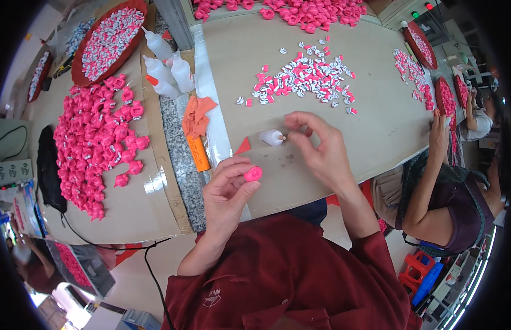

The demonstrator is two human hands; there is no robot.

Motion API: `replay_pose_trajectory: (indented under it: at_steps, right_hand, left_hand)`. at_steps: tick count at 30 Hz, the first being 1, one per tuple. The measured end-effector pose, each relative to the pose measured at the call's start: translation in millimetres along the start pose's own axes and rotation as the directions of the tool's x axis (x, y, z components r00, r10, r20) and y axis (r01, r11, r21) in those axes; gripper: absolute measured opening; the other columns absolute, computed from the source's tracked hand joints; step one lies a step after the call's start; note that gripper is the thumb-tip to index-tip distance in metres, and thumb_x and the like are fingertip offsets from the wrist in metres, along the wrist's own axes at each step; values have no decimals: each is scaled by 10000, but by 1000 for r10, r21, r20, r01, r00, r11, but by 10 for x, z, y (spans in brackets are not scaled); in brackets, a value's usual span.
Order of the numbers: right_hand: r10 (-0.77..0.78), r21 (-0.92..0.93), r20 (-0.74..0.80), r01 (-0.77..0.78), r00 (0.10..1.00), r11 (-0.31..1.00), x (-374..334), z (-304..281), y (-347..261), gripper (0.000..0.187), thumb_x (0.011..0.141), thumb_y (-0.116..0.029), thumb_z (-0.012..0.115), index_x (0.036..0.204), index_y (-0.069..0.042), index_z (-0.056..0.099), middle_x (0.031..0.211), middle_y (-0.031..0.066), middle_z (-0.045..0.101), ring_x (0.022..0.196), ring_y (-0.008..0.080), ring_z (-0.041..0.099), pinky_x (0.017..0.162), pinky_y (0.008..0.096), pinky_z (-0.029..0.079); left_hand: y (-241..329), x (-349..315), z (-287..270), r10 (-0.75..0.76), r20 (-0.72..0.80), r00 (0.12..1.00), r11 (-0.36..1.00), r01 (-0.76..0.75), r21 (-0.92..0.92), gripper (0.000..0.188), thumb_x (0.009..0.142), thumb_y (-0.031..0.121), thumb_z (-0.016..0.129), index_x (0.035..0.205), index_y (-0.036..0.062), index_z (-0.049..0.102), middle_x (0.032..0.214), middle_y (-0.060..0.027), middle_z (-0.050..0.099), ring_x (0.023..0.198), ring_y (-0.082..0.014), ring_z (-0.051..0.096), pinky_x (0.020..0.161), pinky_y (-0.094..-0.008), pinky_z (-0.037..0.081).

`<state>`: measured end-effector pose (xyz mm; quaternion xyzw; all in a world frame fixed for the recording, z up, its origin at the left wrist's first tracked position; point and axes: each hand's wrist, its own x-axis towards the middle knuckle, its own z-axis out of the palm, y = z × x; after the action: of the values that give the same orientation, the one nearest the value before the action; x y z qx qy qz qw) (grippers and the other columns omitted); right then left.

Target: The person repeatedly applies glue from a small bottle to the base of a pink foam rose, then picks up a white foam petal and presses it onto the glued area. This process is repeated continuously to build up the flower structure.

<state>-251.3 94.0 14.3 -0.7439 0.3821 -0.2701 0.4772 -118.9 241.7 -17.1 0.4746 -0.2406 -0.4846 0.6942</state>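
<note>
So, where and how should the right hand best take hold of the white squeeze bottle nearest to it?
Grip the white squeeze bottle probably by its rounded body, with the right hand coming from above: the body is the widest part, while the narrow nozzle points toward that hand.

I see a bright picture: glare whitens a patch of the left-hand bench (pixel 132 212), light tubes (pixel 478 280) shine lower right, and straight edges bend toward a black rim.

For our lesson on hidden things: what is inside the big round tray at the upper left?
Many small white-and-pink pieces lie inside the tray. Only the top ones show; anything beneath them, and the tray's bottom, is covered and cannot be seen.
</note>
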Motion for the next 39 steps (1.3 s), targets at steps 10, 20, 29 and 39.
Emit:
replay_pose_trajectory:
  at_steps: [10, 20, 29, 39]
  right_hand:
    - [-392, -492, 187, 432, 901, 756, 659, 78, 186, 98, 713, -22, 623, 807, -11, 599, 787, 86, 570, 783, 257, 547, 664, 357, 445]
    - [-278, -424, 203, 340, 939, 839, 561, -61, 148, 80, 723, -35, 626, 793, 0, 605, 708, 101, 584, 676, 234, 569, 622, 333, 444]
    - [18, 320, 154, -67, 988, 945, -342, -192, -137, 103, 747, -16, 668, 849, -32, 670, 790, 51, 635, 673, 84, 557, 581, 229, 434]
    - [-351, 4, 77, 352, 933, 936, -522, -123, -54, 202, 689, 22, 695, 877, -52, 679, 750, 38, 592, 614, 133, 505, 518, 239, 408]
  left_hand:
    - [13, -35, -5, -75, 56, 996, 994, 79, -77, 278, 759, -76, 627, 1025, -13, 575, 1099, -77, 493, 940, -128, 548, 813, -240, 462]
    - [25, -20, 62, -183, 138, 973, 964, 205, -168, 298, 774, -55, 624, 1061, -17, 554, 1040, -73, 570, 920, -114, 562, 806, -242, 464]
    - [-11, -1, 162, -234, 192, 953, 955, 262, -140, 262, 783, -17, 635, 1030, -13, 551, 944, -63, 615, 851, -102, 584, 769, -238, 474]
    - [-64, -25, 239, -271, 213, 939, 935, 309, -174, 220, 789, -1, 636, 995, -14, 561, 923, -63, 620, 824, -96, 586, 733, -228, 483]
